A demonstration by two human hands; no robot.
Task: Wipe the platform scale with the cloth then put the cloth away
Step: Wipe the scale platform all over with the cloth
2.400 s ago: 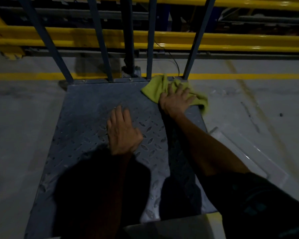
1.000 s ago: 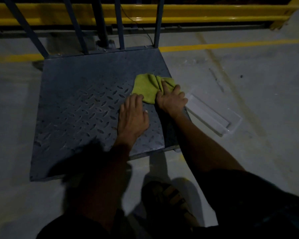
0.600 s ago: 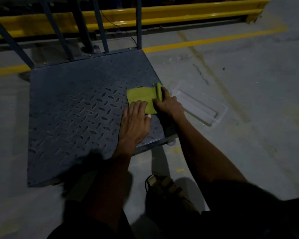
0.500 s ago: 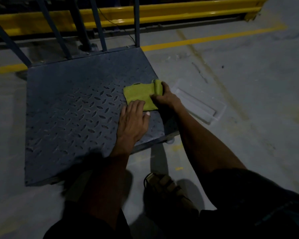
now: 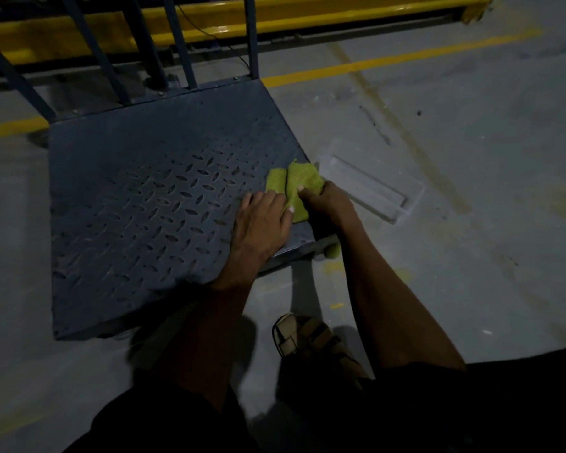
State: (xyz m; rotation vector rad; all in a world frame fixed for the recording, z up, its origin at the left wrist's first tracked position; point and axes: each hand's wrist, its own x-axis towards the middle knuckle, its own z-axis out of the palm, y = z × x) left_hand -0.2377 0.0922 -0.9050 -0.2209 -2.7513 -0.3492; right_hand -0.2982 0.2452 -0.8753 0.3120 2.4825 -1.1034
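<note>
The cloth [image 5: 294, 186], flat earlier, is now folded up between both hands at the scale's [image 5: 151, 204] right edge.

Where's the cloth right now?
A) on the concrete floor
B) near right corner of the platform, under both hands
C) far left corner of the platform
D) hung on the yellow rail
B: the yellow-green cloth lies bunched on the platform scale at its near right corner, with the left hand and right hand on it.

A yellow-green cloth [image 5: 294, 184] lies on the dark grey, diamond-patterned platform scale [image 5: 151, 204], behind it a yellow rail [image 5: 340, 8].
</note>
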